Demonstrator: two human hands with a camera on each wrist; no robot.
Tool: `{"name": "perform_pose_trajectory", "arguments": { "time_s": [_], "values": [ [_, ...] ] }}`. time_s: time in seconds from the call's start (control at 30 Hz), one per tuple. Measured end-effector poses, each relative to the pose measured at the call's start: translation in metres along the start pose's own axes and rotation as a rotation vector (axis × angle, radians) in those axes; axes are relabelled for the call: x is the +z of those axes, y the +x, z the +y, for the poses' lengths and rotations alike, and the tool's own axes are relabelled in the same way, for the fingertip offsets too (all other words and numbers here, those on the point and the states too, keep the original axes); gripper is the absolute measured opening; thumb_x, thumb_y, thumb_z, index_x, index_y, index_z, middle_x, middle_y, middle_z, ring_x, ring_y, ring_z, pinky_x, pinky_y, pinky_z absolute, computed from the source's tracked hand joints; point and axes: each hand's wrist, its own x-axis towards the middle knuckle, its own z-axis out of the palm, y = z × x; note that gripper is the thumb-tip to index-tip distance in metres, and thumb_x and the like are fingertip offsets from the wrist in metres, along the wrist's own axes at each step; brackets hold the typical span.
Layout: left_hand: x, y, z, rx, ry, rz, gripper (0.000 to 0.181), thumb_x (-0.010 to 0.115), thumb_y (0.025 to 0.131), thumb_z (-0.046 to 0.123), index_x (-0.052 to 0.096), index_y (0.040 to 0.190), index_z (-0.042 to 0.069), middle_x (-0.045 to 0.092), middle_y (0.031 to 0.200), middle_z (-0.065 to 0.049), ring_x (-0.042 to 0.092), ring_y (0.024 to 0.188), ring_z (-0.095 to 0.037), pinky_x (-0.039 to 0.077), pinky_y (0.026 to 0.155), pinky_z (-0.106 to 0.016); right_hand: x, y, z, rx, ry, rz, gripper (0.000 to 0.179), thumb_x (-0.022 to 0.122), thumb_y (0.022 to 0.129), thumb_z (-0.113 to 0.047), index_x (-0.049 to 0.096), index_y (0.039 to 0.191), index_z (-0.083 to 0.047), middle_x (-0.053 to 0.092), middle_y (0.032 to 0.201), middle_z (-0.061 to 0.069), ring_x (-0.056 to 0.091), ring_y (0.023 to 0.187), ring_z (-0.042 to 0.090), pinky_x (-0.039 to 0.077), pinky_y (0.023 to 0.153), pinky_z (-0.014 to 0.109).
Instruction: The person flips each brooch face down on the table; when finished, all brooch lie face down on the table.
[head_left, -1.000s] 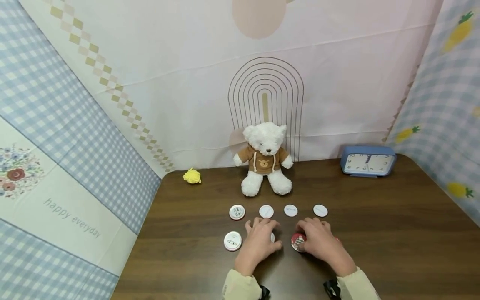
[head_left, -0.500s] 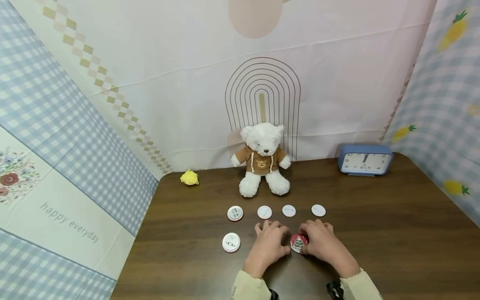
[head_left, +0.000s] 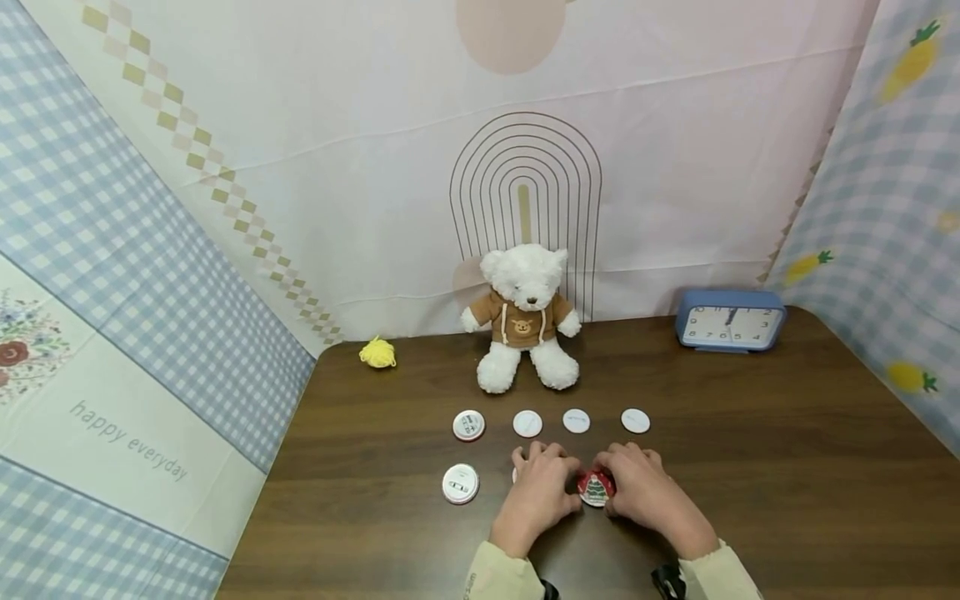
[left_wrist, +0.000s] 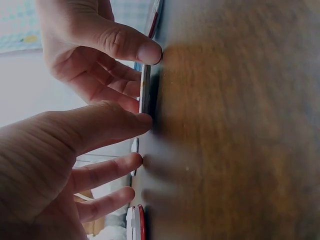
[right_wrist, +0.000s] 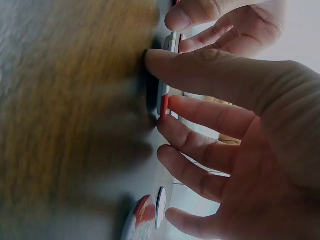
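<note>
A round red pin badge with a Christmas tree print [head_left: 596, 489] lies face up between both hands in the head view. My left hand [head_left: 536, 496] holds its left edge with thumb and forefinger. At the right edge my right hand [head_left: 648, 492] pinches it between thumb and fingers; the right wrist view shows the thumb [right_wrist: 172, 65] at the near rim. Another red badge [right_wrist: 142, 217] lies under the right hand, hidden in the head view. Just left of my left hand, a badge's rim [head_left: 515, 475] peeks out, mostly covered.
Three white discs [head_left: 576, 421] and a pin-back badge [head_left: 468, 426] form a row beyond the hands. Another pin-back badge [head_left: 461, 483] lies to the left. Farther back on the table [head_left: 360, 533] are a teddy bear [head_left: 525, 321], yellow yarn [head_left: 378, 352] and a blue clock [head_left: 731, 321].
My left hand has moved right, from above a whitish badge to the red badge's left edge. The tree print, tilted and partly covered earlier, now stands upright. The right hand stays at the badge.
</note>
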Motion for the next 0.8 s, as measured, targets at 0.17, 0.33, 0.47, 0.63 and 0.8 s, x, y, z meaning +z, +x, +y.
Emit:
{"name": "perform_pose_trajectory", "arguments": {
  "time_s": [0.17, 0.33, 0.47, 0.63, 0.8],
  "values": [
    [0.000, 0.001, 0.000, 0.007, -0.007, 0.004, 0.028, 0.088, 0.071, 0.021, 0.077, 0.097, 0.022, 0.065, 0.100, 0.003, 0.055, 0.099, -0.022, 0.039, 0.089, -0.062, -0.001, 0.001, 0.001, -0.009, 0.021, -0.021, 0.036, 0.092, 0.067, -0.011, 0.070, 0.095, -0.012, 0.055, 0.085, -0.003, 0.051, 0.083, 0.021, 0.039, 0.082, 0.062],
    [0.000, 0.000, -0.001, 0.009, -0.013, 0.027, 0.024, 0.086, 0.073, 0.020, 0.076, 0.095, 0.022, 0.066, 0.098, 0.003, 0.056, 0.099, -0.022, 0.039, 0.089, -0.062, -0.003, 0.000, 0.004, -0.037, 0.090, -0.015, 0.027, 0.090, 0.071, -0.015, 0.070, 0.089, -0.017, 0.056, 0.085, -0.008, 0.053, 0.084, 0.018, 0.040, 0.077, 0.055],
    [0.000, 0.000, -0.001, 0.009, -0.019, 0.050, 0.019, 0.083, 0.075, 0.021, 0.076, 0.092, 0.023, 0.066, 0.097, 0.004, 0.056, 0.097, -0.022, 0.039, 0.088, -0.062, -0.004, -0.002, 0.008, -0.091, 0.120, 0.014, 0.021, 0.086, 0.076, -0.014, 0.068, 0.085, -0.018, 0.057, 0.083, -0.010, 0.055, 0.081, 0.016, 0.042, 0.073, 0.048],
    [0.000, 0.000, -0.002, 0.009, -0.032, 0.063, 0.011, 0.080, 0.079, 0.022, 0.076, 0.089, 0.023, 0.066, 0.096, 0.005, 0.055, 0.096, -0.021, 0.038, 0.088, -0.060, -0.005, 0.000, 0.013, -0.164, 0.157, 0.041, 0.014, 0.079, 0.082, -0.010, 0.067, 0.082, -0.017, 0.056, 0.079, -0.012, 0.053, 0.073, 0.009, 0.043, 0.066, 0.037],
    [-0.001, 0.002, -0.002, -0.008, -0.048, 0.035, 0.011, 0.079, 0.082, 0.023, 0.077, 0.092, 0.022, 0.067, 0.098, 0.006, 0.055, 0.097, -0.021, 0.037, 0.089, -0.060, -0.006, 0.001, 0.014, -0.163, 0.181, 0.033, 0.016, 0.075, 0.086, -0.008, 0.065, 0.079, -0.018, 0.053, 0.074, -0.013, 0.048, 0.067, 0.003, 0.041, 0.062, 0.030]
  ]
}}
